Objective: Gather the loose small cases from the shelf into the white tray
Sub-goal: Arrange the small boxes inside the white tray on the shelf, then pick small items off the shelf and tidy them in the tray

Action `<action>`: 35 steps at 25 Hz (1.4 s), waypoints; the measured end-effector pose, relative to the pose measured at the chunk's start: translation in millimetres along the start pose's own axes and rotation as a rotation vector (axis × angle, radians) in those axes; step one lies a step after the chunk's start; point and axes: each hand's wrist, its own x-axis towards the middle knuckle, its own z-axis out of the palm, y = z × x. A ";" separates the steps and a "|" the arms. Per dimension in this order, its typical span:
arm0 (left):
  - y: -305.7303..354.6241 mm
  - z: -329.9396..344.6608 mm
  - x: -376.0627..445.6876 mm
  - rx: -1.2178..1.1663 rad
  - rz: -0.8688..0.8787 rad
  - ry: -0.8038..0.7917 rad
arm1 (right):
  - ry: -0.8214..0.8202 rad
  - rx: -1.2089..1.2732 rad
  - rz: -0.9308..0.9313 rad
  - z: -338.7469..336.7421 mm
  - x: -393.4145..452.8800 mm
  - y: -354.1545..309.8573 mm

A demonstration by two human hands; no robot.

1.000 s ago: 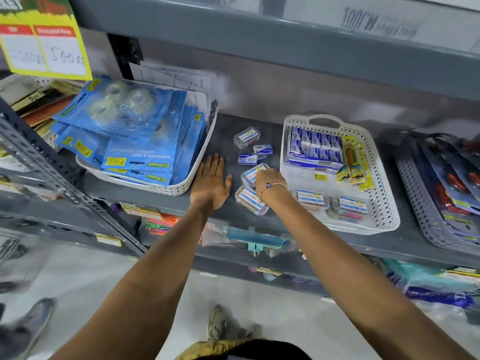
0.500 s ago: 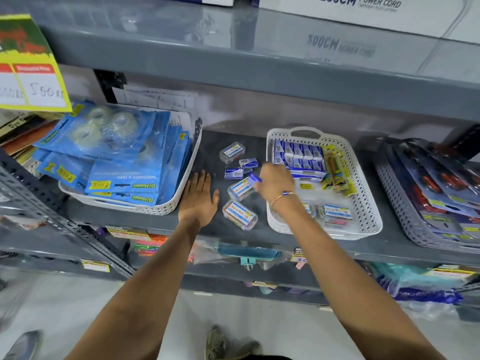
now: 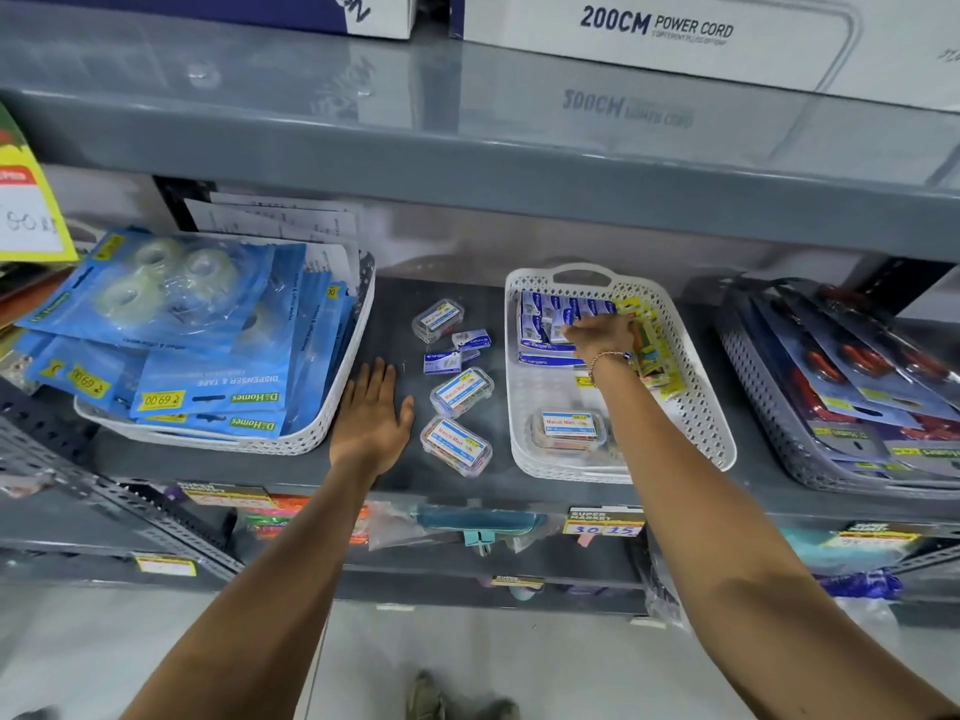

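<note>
Three clear small cases (image 3: 438,319) (image 3: 461,392) (image 3: 456,445) with blue-and-white labels lie loose on the grey shelf (image 3: 395,304). Two small blue boxes (image 3: 471,339) (image 3: 441,362) sit among them. To their right stands the white tray (image 3: 693,392), holding a row of blue boxes (image 3: 540,317), yellow packs (image 3: 654,350) and a clear case (image 3: 569,428). My left hand (image 3: 371,413) rests flat and open on the shelf, left of the loose cases. My right hand (image 3: 602,335) is inside the tray, its fingers pinched on a small blue box at the row of blue boxes.
A white basket (image 3: 311,444) of blue tape packs (image 3: 208,356) stands at the left. A grey basket (image 3: 753,376) of red-handled goods stands at the right. The upper shelf (image 3: 467,148) overhangs closely and carries a power cord box (image 3: 675,33). A lower shelf shows below.
My right hand left the loose cases and moved right and back into the white tray, carrying a small blue box. My left hand stayed flat on the shelf. The camera tilted up.
</note>
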 end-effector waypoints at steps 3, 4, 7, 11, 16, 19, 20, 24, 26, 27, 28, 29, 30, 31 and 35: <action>0.4 -0.8 0.6 -0.005 0.005 0.004 | 0.003 0.004 -0.025 5.1 0.7 -0.1; 0.7 -0.9 0.7 -0.008 0.007 0.006 | -0.002 0.018 -0.030 7.1 1.5 0.2; 0.3 -0.4 0.4 -0.007 0.006 0.008 | 0.005 0.009 -0.027 11.5 1.0 1.7; 0.5 0.0 1.8 -0.001 -0.002 -0.013 | 0.055 -0.108 -0.110 8.1 -7.3 0.3; 1.2 -0.7 1.6 0.037 -0.007 -0.036 | 0.022 -0.201 -0.487 23.2 -41.5 -46.1; 4.4 -1.9 2.2 0.066 -0.020 -0.049 | -0.131 -0.249 -0.601 53.7 -60.8 -65.6; 4.7 -2.4 2.6 0.072 -0.025 -0.052 | -0.157 -0.286 -0.614 63.2 -63.4 -68.6; 2.7 -1.6 3.4 0.096 -0.016 -0.059 | -0.264 -0.551 -0.657 91.2 -63.3 -74.2; 2.6 -0.4 4.1 0.105 -0.009 -0.053 | -0.295 -0.643 -0.648 97.7 -61.7 -74.1; 2.7 0.1 4.4 0.110 -0.011 -0.051 | -0.293 -0.659 -0.648 99.1 -61.1 -74.3; 2.8 0.4 4.9 0.115 -0.014 -0.051 | -0.285 -0.658 -0.653 99.4 -60.7 -74.9; 3.0 0.8 5.2 0.118 -0.016 -0.053 | -0.282 -0.646 -0.660 99.3 -60.6 -75.0; 3.1 1.1 5.3 0.121 -0.017 -0.057 | -0.282 -0.626 -0.665 98.3 -62.1 -74.7; 3.1 1.4 5.2 0.125 -0.016 -0.059 | -0.279 -0.593 -0.673 96.9 -63.5 -73.9; 1.4 2.4 5.7 0.118 -0.009 -0.057 | -0.222 -0.238 -0.640 76.8 -63.5 -73.8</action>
